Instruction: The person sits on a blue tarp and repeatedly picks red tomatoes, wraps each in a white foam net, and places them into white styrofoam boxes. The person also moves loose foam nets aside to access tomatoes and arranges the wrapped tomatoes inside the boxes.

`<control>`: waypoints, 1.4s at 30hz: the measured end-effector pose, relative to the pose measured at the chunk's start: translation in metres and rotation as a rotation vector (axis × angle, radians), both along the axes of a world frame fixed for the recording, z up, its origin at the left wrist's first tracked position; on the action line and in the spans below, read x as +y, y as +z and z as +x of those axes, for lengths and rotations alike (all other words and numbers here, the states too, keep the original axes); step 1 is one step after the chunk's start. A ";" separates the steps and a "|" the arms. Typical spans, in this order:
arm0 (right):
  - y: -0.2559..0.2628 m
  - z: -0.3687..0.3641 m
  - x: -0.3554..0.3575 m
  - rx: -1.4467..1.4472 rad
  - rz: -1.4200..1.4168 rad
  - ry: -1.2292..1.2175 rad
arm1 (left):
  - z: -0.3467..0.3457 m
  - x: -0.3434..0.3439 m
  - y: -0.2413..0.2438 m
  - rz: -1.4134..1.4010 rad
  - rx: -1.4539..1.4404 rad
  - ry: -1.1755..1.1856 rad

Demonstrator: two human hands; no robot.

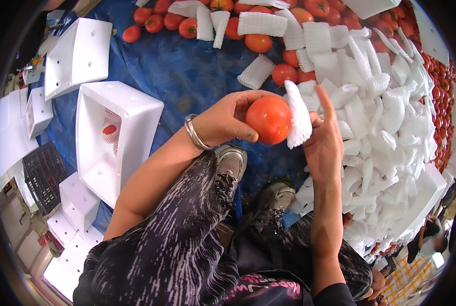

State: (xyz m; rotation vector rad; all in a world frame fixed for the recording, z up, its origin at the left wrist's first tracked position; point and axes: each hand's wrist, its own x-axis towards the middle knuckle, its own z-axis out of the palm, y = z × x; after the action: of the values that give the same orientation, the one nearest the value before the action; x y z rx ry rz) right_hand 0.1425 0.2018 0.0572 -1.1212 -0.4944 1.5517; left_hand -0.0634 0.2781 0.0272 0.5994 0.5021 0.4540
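Note:
My left hand [228,118], with a silver bangle at the wrist, grips a large red tomato [268,120] between thumb and fingers. Against the tomato's right side is a white foam net sleeve [299,116]. My right hand [325,141] holds that sleeve from its far side, index finger pointing up; its other fingertips are partly hidden. The tomato sits at the sleeve's edge, not inside it. Beside my right hand spreads a big heap of white foam net sleeves [365,153]. To the left, a white foam box [143,114] lies on its side with several net-wrapped tomatoes [110,132] inside.
Loose tomatoes [154,23] and scattered sleeves lie along the far side of a blue tarp [166,72]. More foam boxes [92,53] stand at left, near a black plastic crate [46,176]. Tomatoes [442,111] are piled at far right. A person [430,239] is at lower right.

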 end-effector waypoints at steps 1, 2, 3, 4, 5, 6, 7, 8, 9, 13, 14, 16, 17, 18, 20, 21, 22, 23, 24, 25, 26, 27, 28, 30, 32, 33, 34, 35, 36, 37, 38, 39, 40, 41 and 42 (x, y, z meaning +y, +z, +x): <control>0.000 0.002 0.000 -0.024 -0.144 0.001 | 0.001 0.000 0.001 0.021 0.007 -0.052; 0.000 0.004 -0.001 -0.004 -0.175 0.042 | 0.002 0.001 0.003 0.043 0.014 -0.104; -0.001 0.005 0.000 0.022 -0.203 0.088 | 0.002 0.002 0.005 0.065 0.026 -0.150; -0.002 0.006 0.000 0.048 -0.232 0.136 | 0.001 0.000 0.005 0.107 0.028 -0.171; -0.003 0.008 0.000 0.074 -0.261 0.185 | 0.001 -0.001 0.005 0.108 0.023 -0.187; -0.010 0.012 -0.002 0.097 -0.210 0.188 | 0.002 -0.001 0.007 0.112 0.018 -0.201; -0.015 0.013 -0.005 0.108 -0.193 0.167 | 0.003 -0.001 0.007 0.115 0.013 -0.214; -0.019 0.013 -0.007 0.120 -0.176 0.147 | 0.006 -0.002 0.002 0.209 -0.026 -0.203; -0.021 0.012 -0.008 0.131 -0.159 0.123 | 0.006 -0.002 -0.003 0.257 -0.041 -0.147; -0.024 0.005 -0.009 0.249 -0.180 0.145 | 0.000 -0.001 -0.003 0.257 -0.076 -0.126; -0.022 0.002 -0.007 0.197 -0.190 0.135 | -0.002 0.000 0.001 0.208 -0.078 -0.171; -0.029 0.009 -0.007 0.070 -0.170 0.201 | -0.006 0.005 0.001 0.225 -0.043 -0.182; -0.030 0.009 -0.009 0.096 -0.151 0.140 | -0.007 0.006 0.001 0.234 -0.024 -0.187; -0.024 0.004 -0.007 0.122 -0.134 0.078 | -0.007 0.004 0.000 0.255 -0.029 -0.145; -0.028 0.008 -0.009 0.322 -0.072 0.096 | -0.008 -0.001 -0.006 0.219 -0.047 -0.060; -0.030 0.010 -0.011 0.348 -0.065 0.105 | -0.007 -0.002 -0.006 0.198 -0.060 -0.022; -0.031 0.011 -0.012 0.374 -0.057 0.113 | -0.007 -0.004 -0.004 0.159 -0.095 0.020; -0.030 0.012 -0.013 0.400 -0.050 0.122 | -0.006 -0.005 -0.001 0.119 -0.131 0.061; -0.027 0.008 -0.009 0.428 0.027 0.222 | -0.008 -0.008 0.001 0.117 -0.154 0.109; -0.014 0.004 -0.006 0.321 -0.018 0.316 | -0.010 -0.009 0.000 0.095 -0.147 0.090; -0.015 0.008 -0.005 0.286 -0.076 0.417 | -0.013 -0.010 -0.002 0.074 -0.139 0.071; -0.015 0.016 -0.005 0.243 -0.135 0.515 | -0.014 -0.010 -0.003 0.053 -0.137 0.051; -0.015 0.022 -0.004 0.151 -0.168 0.521 | -0.014 -0.011 -0.008 0.122 -0.141 0.000; -0.015 0.021 -0.003 0.232 -0.103 0.375 | -0.011 -0.012 -0.008 0.071 -0.227 -0.153; -0.019 0.020 -0.004 0.323 -0.114 0.258 | -0.007 -0.014 -0.008 0.015 -0.276 -0.267; -0.019 0.018 -0.004 0.281 -0.151 0.218 | -0.007 -0.015 -0.008 -0.019 -0.281 -0.297; -0.018 0.014 -0.003 0.239 -0.187 0.179 | -0.008 -0.014 -0.008 -0.002 -0.204 -0.259; -0.016 0.008 -0.003 0.197 -0.224 0.139 | -0.009 -0.013 -0.007 0.016 -0.127 -0.220; -0.009 0.001 0.001 0.133 -0.252 0.079 | -0.010 -0.011 -0.006 0.034 -0.054 -0.182; -0.006 -0.003 0.003 0.060 -0.226 0.054 | -0.008 -0.010 0.003 -0.021 0.013 -0.059; -0.005 -0.006 0.005 -0.013 -0.200 0.030 | -0.008 -0.009 0.002 0.030 0.075 -0.022; -0.004 -0.011 0.007 -0.083 -0.173 0.008 | -0.008 -0.008 0.002 0.081 0.141 0.017; -0.002 -0.018 0.007 -0.305 -0.092 0.015 | -0.008 -0.009 0.000 0.180 0.220 0.040; -0.002 -0.023 0.007 -0.560 -0.008 0.025 | -0.006 -0.012 -0.004 0.279 0.298 0.063; 0.003 -0.035 0.007 -0.739 0.048 -0.025 | -0.005 -0.015 -0.005 0.377 0.380 0.090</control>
State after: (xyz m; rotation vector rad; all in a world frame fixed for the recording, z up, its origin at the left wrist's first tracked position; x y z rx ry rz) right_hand 0.1074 0.2086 0.0603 -1.6466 -0.9935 1.0556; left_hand -0.0685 0.2634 0.0218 1.0395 0.8160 0.5276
